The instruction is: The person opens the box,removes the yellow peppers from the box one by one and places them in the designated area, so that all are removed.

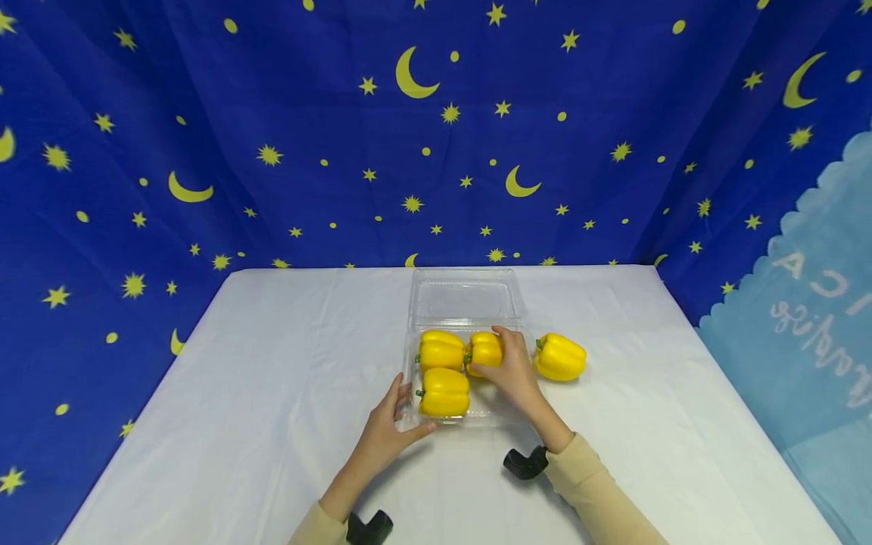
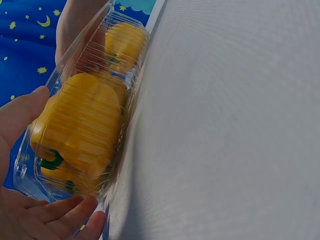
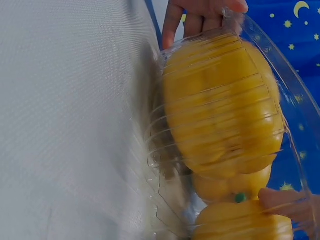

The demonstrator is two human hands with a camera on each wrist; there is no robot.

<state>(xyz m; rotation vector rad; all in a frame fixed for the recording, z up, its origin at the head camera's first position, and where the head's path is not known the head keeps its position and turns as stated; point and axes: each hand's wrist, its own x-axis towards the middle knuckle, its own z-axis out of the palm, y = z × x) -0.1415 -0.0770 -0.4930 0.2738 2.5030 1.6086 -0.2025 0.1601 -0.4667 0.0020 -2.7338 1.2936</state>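
Note:
A clear plastic clamshell container (image 1: 500, 409) lies on the white table with its lid raised at the back. Inside, two yellow bell peppers sit at the left, a rear pepper (image 1: 441, 350) and a front pepper (image 1: 444, 393). My right hand (image 1: 512, 372) grips another yellow bell pepper (image 1: 484, 350) between thumb and fingers, at the container's back right, beside the rear one. My left hand (image 1: 383, 431) touches the front left corner, thumb along the front rim and fingers spread by the left side. Ribbed plastic (image 2: 95, 120) partly veils the peppers in both wrist views.
One loose yellow bell pepper (image 1: 560, 357) lies on the tablecloth (image 1: 286, 378) just right of the container. A blue star-and-moon curtain (image 1: 470, 136) hangs behind the table, and a light blue cloth (image 1: 811, 318) hangs at the right.

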